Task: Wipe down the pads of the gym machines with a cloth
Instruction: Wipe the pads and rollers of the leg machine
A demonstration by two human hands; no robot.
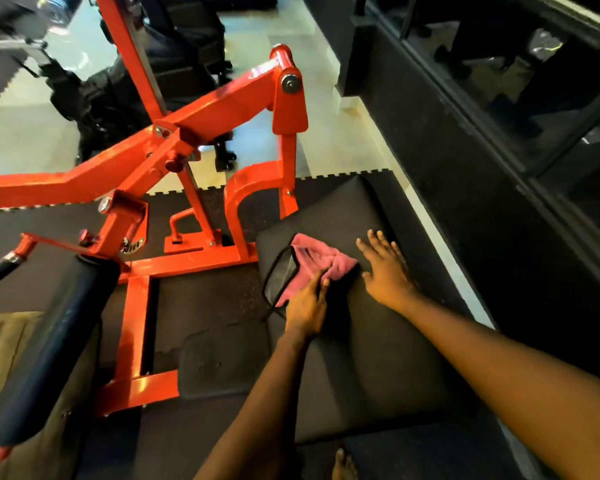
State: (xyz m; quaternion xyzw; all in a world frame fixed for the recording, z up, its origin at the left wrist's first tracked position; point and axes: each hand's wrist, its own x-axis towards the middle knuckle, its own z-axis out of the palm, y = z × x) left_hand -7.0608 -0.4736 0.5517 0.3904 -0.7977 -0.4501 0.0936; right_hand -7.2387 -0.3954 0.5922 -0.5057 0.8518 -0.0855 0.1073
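On the black seat pad (361, 358), my left hand (303, 308) pinched the pink cloth (312, 259), right hand (388, 275) lay flat, fingers spread.

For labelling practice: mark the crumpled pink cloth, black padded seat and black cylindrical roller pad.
crumpled pink cloth (312, 258), head view, bunched middle.
black padded seat (368, 358), head view, bare top.
black cylindrical roller pad (49, 351), head view, mid-length.

Black seat pad (371, 358): leather-like vinyl, smooth, matt, soft creases.
Pink cloth (317, 261): soft napped fabric, matt, crumpled.
Red machine frame (222, 109): painted metal, glossy, bright reflections.
Its pivot bolt (290, 84): bare shiny metal.
Black roller pad (49, 341): smooth, slight sheen.
Dark floor mat (201, 299): rubber-like, speckled, grainy, matt.
Pale floor tiles (25, 133): smooth, glossy.
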